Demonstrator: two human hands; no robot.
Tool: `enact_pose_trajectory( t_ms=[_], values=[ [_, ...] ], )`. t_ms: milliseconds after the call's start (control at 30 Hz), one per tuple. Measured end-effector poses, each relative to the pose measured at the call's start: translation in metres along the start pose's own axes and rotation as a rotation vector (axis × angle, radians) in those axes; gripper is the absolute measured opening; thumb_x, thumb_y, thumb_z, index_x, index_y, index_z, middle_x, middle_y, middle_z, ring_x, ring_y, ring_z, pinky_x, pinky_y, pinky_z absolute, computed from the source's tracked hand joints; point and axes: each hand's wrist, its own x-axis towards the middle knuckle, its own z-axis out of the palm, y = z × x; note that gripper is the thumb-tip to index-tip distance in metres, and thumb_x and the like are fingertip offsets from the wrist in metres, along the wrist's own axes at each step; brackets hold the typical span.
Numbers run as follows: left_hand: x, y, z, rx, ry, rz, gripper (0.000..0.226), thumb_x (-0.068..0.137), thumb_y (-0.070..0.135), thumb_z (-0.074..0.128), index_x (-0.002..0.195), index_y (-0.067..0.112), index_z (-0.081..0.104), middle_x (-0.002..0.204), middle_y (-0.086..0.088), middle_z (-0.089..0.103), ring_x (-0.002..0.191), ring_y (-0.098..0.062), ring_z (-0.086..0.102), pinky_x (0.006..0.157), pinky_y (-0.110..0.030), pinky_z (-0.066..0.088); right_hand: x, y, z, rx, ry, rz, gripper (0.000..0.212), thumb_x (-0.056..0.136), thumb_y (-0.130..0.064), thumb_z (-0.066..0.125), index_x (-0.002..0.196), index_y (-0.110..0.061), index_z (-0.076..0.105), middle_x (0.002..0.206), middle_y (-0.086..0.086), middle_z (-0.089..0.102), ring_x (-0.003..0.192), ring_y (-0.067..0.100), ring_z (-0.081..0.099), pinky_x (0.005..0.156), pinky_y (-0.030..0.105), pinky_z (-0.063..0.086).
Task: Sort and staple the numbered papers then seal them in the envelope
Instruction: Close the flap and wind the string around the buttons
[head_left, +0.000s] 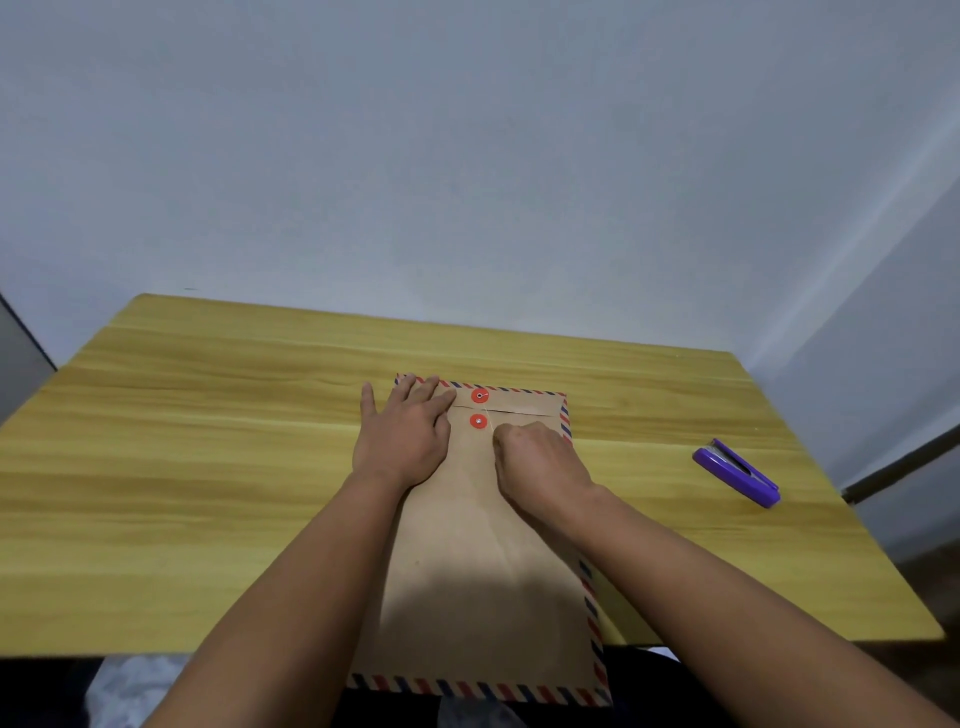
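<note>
Envelope: brown envelope (483, 561) with striped border lies flat on the wooden table (208, 441), long axis running 12 to 6 o'clock, its near end overhanging the table's front edge.
Flap: folded down at the 12 o'clock end; its edge sits between the two red discs.
Closure: upper disc (479, 396) on the flap, lower disc (478, 421) on the body, one directly at 6 o'clock of the other. A thin string (488, 415) runs between them and off toward the right hand.
Left hand (402, 434): fingers spread and flat, palm down, pressing the flap's corner at 9 o'clock of the discs. It grips nothing.
Right hand (537, 462): fingers curled into a pinch, at 4 o'clock of the lower disc and near it. It appears to hold the string's free end; the pinch itself is too small to confirm.
Key relation: the discs lie at 10 to 11 o'clock of the right hand, which is the winding hand; the left only steadies.
Contents: the papers are not visible; judged to be inside, since none lie on the table.
Stapler: purple stapler (737, 473) at 3 o'clock, well apart from the envelope, untouched.
Stage: judged late, the string tie being the last step.
</note>
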Motion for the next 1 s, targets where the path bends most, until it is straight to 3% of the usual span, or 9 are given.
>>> enact_pose_trajectory(
  t_ms=[167, 367, 500, 600, 733, 867, 1000],
  values=[
    [-0.001, 0.0, 0.0, 0.002, 0.003, 0.001, 0.05, 0.104, 0.036, 0.029, 0.153, 0.04, 0.038, 0.166, 0.01, 0.028, 0.157, -0.017, 0.013, 0.122, -0.066, -0.002, -0.001, -0.001, -0.007, 0.016, -0.028, 0.055, 0.016, 0.094, -0.002, 0.049, 0.096, -0.006, 0.065, 0.1, 0.016, 0.067, 0.086, 0.036, 0.064, 0.065, 0.036, 0.042],
    [-0.001, 0.0, 0.0, 0.0, 0.004, -0.002, 0.05, 0.104, 0.036, 0.029, 0.153, 0.04, 0.039, 0.166, 0.011, 0.029, 0.157, -0.016, 0.013, 0.122, -0.066, -0.002, -0.005, -0.011, -0.017, -0.014, -0.044, 0.045, 0.014, 0.095, -0.001, 0.05, 0.088, -0.012, 0.055, 0.095, 0.015, 0.06, 0.086, 0.037, 0.06, 0.067, 0.035, 0.038],
    [-0.002, 0.0, 0.001, -0.005, 0.018, -0.002, 0.049, 0.104, 0.036, 0.03, 0.152, 0.039, 0.041, 0.165, 0.011, 0.03, 0.156, -0.017, 0.015, 0.122, -0.066, 0.0, 0.0, -0.016, -0.022, 0.039, -0.067, 0.112, 0.032, 0.094, -0.004, 0.055, 0.069, -0.013, 0.038, 0.076, 0.005, 0.045, 0.08, 0.033, 0.052, 0.066, 0.034, 0.039],
    [-0.002, 0.0, 0.001, -0.003, 0.016, -0.002, 0.049, 0.104, 0.036, 0.03, 0.152, 0.039, 0.041, 0.165, 0.011, 0.03, 0.156, -0.016, 0.015, 0.122, -0.066, 0.0, 0.004, -0.019, -0.029, 0.03, -0.106, 0.115, 0.038, 0.094, -0.005, 0.057, 0.067, -0.016, 0.033, 0.071, 0.0, 0.035, 0.078, 0.03, 0.048, 0.063, 0.033, 0.037],
    [-0.001, -0.001, 0.002, -0.003, 0.016, 0.001, 0.049, 0.104, 0.035, 0.03, 0.152, 0.038, 0.041, 0.165, 0.011, 0.03, 0.156, -0.016, 0.015, 0.122, -0.065, -0.001, 0.012, -0.024, -0.029, 0.074, -0.144, 0.086, 0.03, 0.093, -0.007, 0.059, 0.067, -0.014, 0.044, 0.071, 0.003, 0.045, 0.066, 0.025, 0.05, 0.059, 0.032, 0.038],
    [0.001, -0.005, 0.004, -0.035, 0.048, -0.002, 0.047, 0.106, 0.025, 0.032, 0.151, 0.027, 0.045, 0.163, 0.011, 0.035, 0.155, -0.014, 0.021, 0.125, -0.057, 0.004, 0.023, -0.028, -0.026, 0.151, -0.15, -0.061, 0.018, 0.088, -0.013, 0.06, 0.077, -0.014, 0.074, 0.082, 0.002, 0.07, 0.078, 0.027, 0.065, 0.07, 0.039, 0.058],
    [0.004, -0.01, 0.007, -0.076, 0.065, 0.017, 0.044, 0.106, 0.022, 0.032, 0.145, 0.023, 0.052, 0.161, 0.009, 0.04, 0.154, -0.014, 0.024, 0.126, -0.049, 0.009, 0.04, -0.029, -0.031, 0.299, -0.152, -0.123, 0.018, 0.088, -0.018, 0.063, 0.08, -0.017, 0.078, 0.076, -0.005, 0.071, 0.075, 0.019, 0.064, 0.071, 0.034, 0.057]
  ],
)
